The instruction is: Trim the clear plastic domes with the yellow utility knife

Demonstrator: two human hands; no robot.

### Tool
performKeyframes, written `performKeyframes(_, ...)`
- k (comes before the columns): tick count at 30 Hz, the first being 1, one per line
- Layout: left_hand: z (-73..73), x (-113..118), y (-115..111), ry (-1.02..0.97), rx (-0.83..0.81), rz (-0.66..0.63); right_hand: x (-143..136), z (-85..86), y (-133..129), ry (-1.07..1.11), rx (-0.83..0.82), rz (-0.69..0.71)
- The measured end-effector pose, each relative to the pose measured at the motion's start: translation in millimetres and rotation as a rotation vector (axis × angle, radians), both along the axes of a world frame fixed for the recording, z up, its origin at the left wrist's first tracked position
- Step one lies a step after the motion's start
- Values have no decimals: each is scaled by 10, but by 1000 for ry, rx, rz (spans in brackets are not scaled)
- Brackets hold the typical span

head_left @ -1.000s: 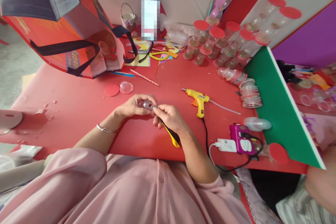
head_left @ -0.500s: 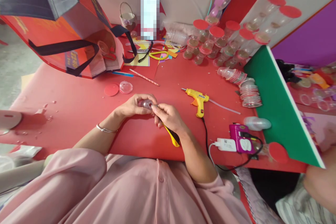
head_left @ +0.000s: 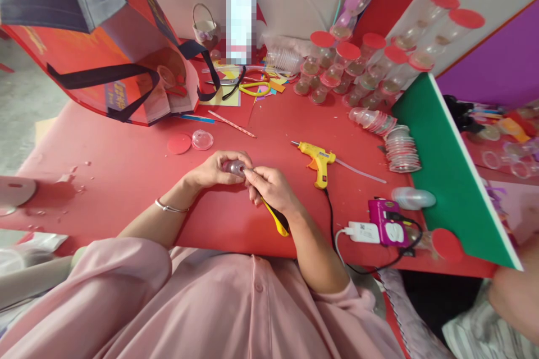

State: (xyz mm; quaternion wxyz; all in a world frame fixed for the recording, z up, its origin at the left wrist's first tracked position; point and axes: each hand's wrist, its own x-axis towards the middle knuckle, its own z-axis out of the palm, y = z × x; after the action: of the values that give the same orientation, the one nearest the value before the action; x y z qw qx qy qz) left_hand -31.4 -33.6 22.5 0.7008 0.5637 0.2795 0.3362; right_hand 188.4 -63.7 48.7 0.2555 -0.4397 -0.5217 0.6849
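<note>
Clear plastic marks the cup (head_left: 233, 167), our central item, held over the red bench (head_left: 269, 129) near its front edge; we read the clock from this cup, twelve pointing away from the wearer. The left hand (head_left: 213, 170) curls its fingers around the cup, grasping its side. The right hand (head_left: 272, 185) grips a yellow-and-black tool (head_left: 280, 223), whose handle slants out below the palm toward five o'clock; the fingertips meet the cup's end, and we cannot tell where the tool's tip lies.

At ten o'clock we see a flat red disc (head_left: 179, 144) and, just beside it, a clear lid (head_left: 202, 139). A striped straw (head_left: 231, 124) lies at twelve, with scissors (head_left: 255, 88) farther off, just past twelve. The large bag (head_left: 138, 33) stands at eleven. At three we note a yellow glue gun (head_left: 318, 160) on its side, nozzle toward the hands, and beyond it stacked cups (head_left: 403, 150) near a green board (head_left: 452, 185). Red-topped hourglass shapes (head_left: 347, 53) crowd between one and two; a purple adapter (head_left: 381, 221) sits at four.
</note>
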Motion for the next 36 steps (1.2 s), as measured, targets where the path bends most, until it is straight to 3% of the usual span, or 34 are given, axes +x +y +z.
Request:
performKeyframes(14,-57,-13,9,-35,-32,95,52,51,8,112,-19,-34)
performKeyframes(31,-67,17,24,-115,-47,195,54,65,14,-41,106,-25)
performKeyframes(36,-38,17,19,-123,-28,142,55,35,17,79,9,-36)
